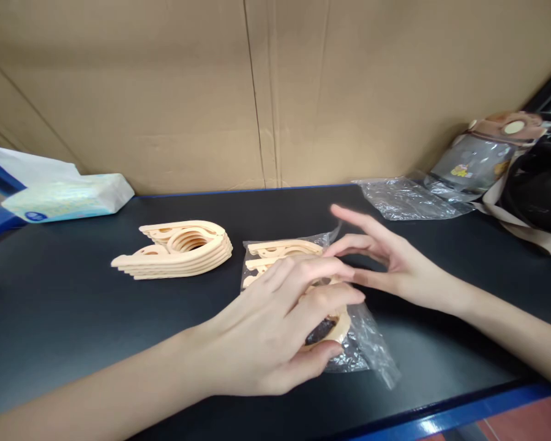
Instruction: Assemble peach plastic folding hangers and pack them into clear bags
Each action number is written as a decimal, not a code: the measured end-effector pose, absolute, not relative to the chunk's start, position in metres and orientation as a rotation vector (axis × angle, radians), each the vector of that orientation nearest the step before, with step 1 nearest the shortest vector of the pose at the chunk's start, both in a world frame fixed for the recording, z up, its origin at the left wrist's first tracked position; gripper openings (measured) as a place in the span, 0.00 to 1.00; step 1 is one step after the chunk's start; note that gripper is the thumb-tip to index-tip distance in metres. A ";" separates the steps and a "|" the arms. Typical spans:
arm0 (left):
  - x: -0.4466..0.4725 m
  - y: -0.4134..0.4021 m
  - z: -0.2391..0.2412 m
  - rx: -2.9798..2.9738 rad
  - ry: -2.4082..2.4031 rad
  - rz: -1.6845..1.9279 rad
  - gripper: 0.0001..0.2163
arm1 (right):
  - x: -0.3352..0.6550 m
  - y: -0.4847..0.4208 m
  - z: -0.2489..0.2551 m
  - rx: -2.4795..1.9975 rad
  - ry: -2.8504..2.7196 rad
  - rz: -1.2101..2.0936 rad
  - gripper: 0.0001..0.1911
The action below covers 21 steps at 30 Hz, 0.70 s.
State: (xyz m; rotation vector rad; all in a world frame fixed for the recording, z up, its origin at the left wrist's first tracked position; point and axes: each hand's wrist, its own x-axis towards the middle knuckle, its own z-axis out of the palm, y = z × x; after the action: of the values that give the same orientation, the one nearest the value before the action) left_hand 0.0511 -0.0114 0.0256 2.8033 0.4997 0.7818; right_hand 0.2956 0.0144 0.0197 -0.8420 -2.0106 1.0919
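Observation:
A clear plastic bag [365, 334] with cream folding hangers [284, 247] inside lies on the black tabletop. My left hand [280, 324] rests across the bag, palm down, with its fingers stretched over the hangers and the thumb apart at the near side. At the bag's far right edge is my right hand [390, 263]. Its index finger is raised, and its other fingers and thumb are apart near the plastic. The right thumb's tip meets my left fingers, which partly hide it. To the left stands a neat stack of cream folding hangers [202, 254], untouched by either hand.
A soft pack of tissues [68, 196] lies at the back left. At the back right are another clear plastic bag [413, 199], a drinking bottle [472, 156] and a dark bag [539, 184] with a beige strap. Cardboard [179, 92] walls the back; a blue edge [431, 422] borders the front.

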 end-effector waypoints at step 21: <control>0.052 -0.010 0.020 2.804 0.217 0.843 0.08 | 0.263 0.039 0.017 -0.880 -2.698 0.441 0.25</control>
State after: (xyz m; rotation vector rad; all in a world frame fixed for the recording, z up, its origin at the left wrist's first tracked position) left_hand 0.0521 -0.0099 0.0205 2.8037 0.2171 0.8429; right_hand 0.2633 0.0386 0.0173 -0.8798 -2.6984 0.4405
